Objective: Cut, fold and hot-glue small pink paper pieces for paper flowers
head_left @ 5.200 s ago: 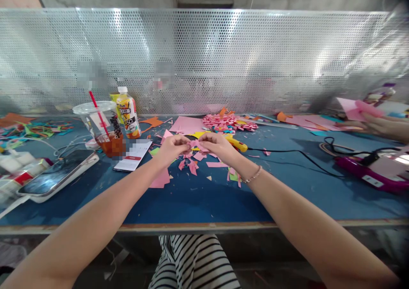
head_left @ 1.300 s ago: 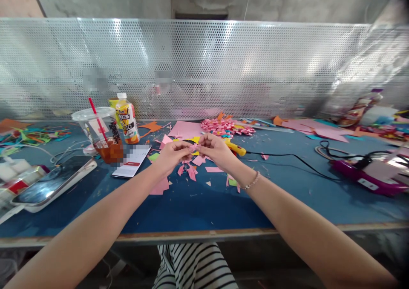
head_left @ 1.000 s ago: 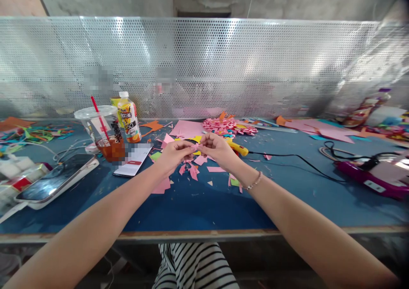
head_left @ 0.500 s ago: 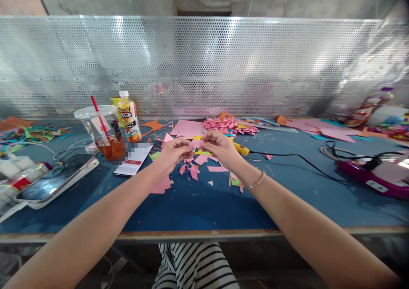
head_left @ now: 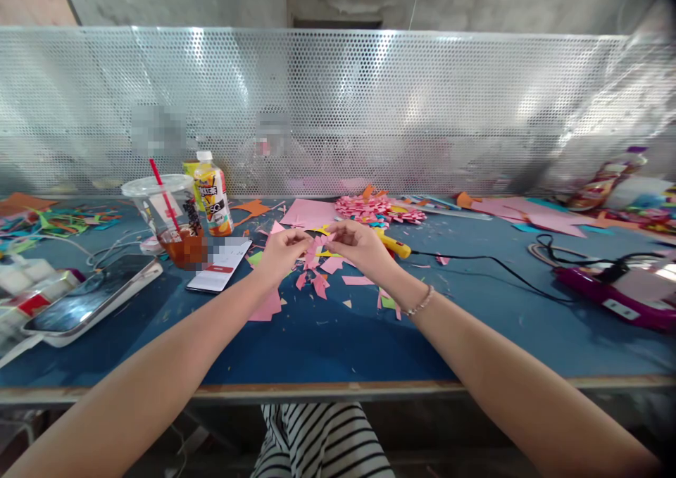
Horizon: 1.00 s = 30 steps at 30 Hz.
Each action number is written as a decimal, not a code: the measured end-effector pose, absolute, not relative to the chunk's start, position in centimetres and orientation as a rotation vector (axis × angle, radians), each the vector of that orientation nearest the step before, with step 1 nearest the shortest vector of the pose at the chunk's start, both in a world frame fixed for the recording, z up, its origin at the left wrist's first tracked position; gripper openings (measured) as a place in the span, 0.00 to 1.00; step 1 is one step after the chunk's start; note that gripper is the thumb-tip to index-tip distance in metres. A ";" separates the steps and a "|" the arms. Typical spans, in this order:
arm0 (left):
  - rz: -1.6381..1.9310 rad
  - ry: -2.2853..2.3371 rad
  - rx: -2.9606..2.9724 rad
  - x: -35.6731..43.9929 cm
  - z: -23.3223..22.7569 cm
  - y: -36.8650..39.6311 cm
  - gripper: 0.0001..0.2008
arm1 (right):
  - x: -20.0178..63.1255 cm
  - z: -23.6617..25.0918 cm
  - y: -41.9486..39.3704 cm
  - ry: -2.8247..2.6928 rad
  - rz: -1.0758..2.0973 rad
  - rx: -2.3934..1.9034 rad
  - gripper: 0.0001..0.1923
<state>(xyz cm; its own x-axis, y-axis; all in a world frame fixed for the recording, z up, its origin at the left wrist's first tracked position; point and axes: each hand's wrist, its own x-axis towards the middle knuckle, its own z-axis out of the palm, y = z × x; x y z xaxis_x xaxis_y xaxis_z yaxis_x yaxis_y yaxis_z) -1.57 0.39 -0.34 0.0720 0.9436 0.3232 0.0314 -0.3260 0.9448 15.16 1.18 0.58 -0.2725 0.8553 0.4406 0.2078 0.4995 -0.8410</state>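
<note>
My left hand and my right hand meet over the middle of the table. Between their fingertips is a small pink paper piece, pinched from both sides; its exact shape is hard to make out. Pink paper scraps lie on the table just below the hands. Partly hidden behind my right hand is a yellow tool with a black cord. A pile of folded pink paper strips rests beyond it, beside a pink paper sheet.
A lidded cup with a red straw and a drink bottle stand at the left. Nearby lie a lit phone and a second phone. A purple power strip sits at the right. A perforated metal screen closes the back.
My fingertips have drawn slightly apart, and more of the pink paper piece shows between them. Things on the table have stayed where they were.
</note>
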 end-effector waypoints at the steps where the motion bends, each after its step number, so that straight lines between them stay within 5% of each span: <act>1: 1.383 1.020 1.496 -1.6 -0.3 0.4 0.05 | 15.2 0.6 1.3 -1.751 0.839 -0.877 0.13; 23: 1.320 1.042 1.530 -2.1 -0.6 1.0 0.06 | 15.9 0.7 2.1 -1.743 0.863 -0.942 0.05; 30: 1.331 1.089 1.408 -2.7 -0.3 1.4 0.07 | 19.2 2.3 3.4 -1.771 0.381 -1.121 0.04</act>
<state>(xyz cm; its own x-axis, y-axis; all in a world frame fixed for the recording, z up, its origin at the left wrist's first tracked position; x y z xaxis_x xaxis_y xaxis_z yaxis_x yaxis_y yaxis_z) -2.68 1.39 -0.26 0.0380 0.9746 0.2205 0.0226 -0.2214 0.9749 19.21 3.39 2.27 -0.1065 0.8210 0.5609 0.5179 0.5274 -0.6736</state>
